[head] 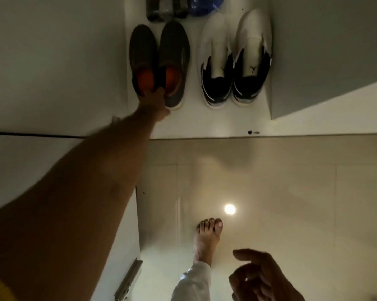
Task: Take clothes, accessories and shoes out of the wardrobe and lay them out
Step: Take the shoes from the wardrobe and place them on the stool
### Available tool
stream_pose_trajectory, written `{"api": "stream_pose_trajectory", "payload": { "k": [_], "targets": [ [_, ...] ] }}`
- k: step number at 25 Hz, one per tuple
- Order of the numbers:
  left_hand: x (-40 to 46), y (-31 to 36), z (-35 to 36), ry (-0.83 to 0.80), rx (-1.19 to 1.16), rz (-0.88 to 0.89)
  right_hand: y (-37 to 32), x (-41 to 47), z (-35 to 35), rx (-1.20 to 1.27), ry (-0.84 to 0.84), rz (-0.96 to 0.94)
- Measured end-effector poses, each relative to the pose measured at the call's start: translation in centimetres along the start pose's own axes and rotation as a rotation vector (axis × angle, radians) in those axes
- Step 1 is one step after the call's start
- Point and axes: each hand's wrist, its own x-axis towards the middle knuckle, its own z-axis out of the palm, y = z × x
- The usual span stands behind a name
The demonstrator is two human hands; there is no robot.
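A pair of dark grey slip-on shoes (174, 51) with orange insoles stands on the white wardrobe floor (205, 122), toes pointing inward. My left hand (156, 101) reaches down to their heels, its fingers hooked into the two shoe openings and pinching the heels together. To the right stands a pair of white and black high-top sneakers (244, 61). My right hand (259, 276) hangs low at the bottom right with loosely curled fingers, holding nothing.
Behind the shoes lie a dark packaged item (163, 7) and a blue bag (207, 5). An open wardrobe door (326, 51) stands at right, a door edge with a hinge (127, 279) at lower left. My bare foot (207, 237) is on the glossy tiled floor (291, 181).
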Motion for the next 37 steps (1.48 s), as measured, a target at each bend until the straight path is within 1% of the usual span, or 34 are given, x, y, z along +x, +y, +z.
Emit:
{"api": "stream_pose_trajectory", "payload": {
  "k": [1, 2, 3, 6, 10, 12, 14, 17, 20, 24, 27, 29, 30, 32, 35, 36, 37],
  "targets": [
    [-0.1, -0.2, 0.6, 0.078, -0.018, 0.029, 0.5, 0.6, -0.7, -0.05, 0.15, -0.038],
    [-0.5, -0.4, 0.8, 0.139, -0.033, 0.023, 0.8, 0.6, -1.1, -0.135, 0.252, -0.124],
    [-1.2, -0.4, 1.2, 0.182, -0.044, 0.034, 0.6, 0.6, -1.6, -0.163, 0.301, -0.193],
    [-6.3, 0.3, 2.6, 0.237, -0.026, 0.081, -1.2, 0.2, -2.7, -0.167, 0.298, -0.321],
    [-14.9, 1.1, 1.5, 0.306, -0.011, 0.289, -2.2, -3.2, -3.5, -0.147, 0.332, -0.46],
    [-19.5, 1.9, -0.2, 0.269, 0.061, 0.357, -1.8, -5.7, -3.4, -0.157, 0.345, -0.493],
    [-25.2, 3.3, -1.8, 0.144, 0.151, 0.453, -1.0, -8.8, -3.1, -0.151, 0.36, -0.521],
    [-35.4, 6.7, -2.5, -0.042, 0.321, 0.66, 2.0, -14.1, -2.9, -0.118, 0.365, -0.516],
    [-46.8, 11.6, -1.7, -0.148, 0.477, 0.902, 6.6, -20.4, -3.3, -0.101, 0.382, -0.464],
    [-61.2, 18.8, -0.3, -0.224, 0.593, 1.253, 14.1, -30.6, -3.8, 0.044, 0.353, -0.406],
    [-72.5, 24.3, 0.4, -0.29, 0.749, 1.477, 20.9, -39.6, -3.3, 0.212, 0.348, -0.327],
    [-79.8, 27.7, 0.7, -0.278, 0.887, 1.598, 25.4, -45.3, -2.9, 0.396, 0.373, -0.242],
    [-83.4, 29.2, 1.0, -0.276, 0.924, 1.664, 27.6, -48.0, -2.7, 0.511, 0.377, -0.236],
    [-90.4, 31.8, 1.5, -0.276, 0.944, 1.809, 31.6, -53.2, -2.1, 0.734, 0.366, -0.311],
    [-98.5, 34.1, 3.4, -0.278, 0.968, 1.968, 37.1, -59.7, -0.3, 1.014, 0.453, -0.429],
    [-100.4, 34.3, 3.7, -0.304, 0.953, 1.999, 38.4, -61.1, 0.5, 1.067, 0.482, -0.442],
    [-102.4, 34.5, 4.1, -0.367, 0.885, 2.039, 40.1, -62.6, 1.4, 1.114, 0.528, -0.46]
  ]
}}
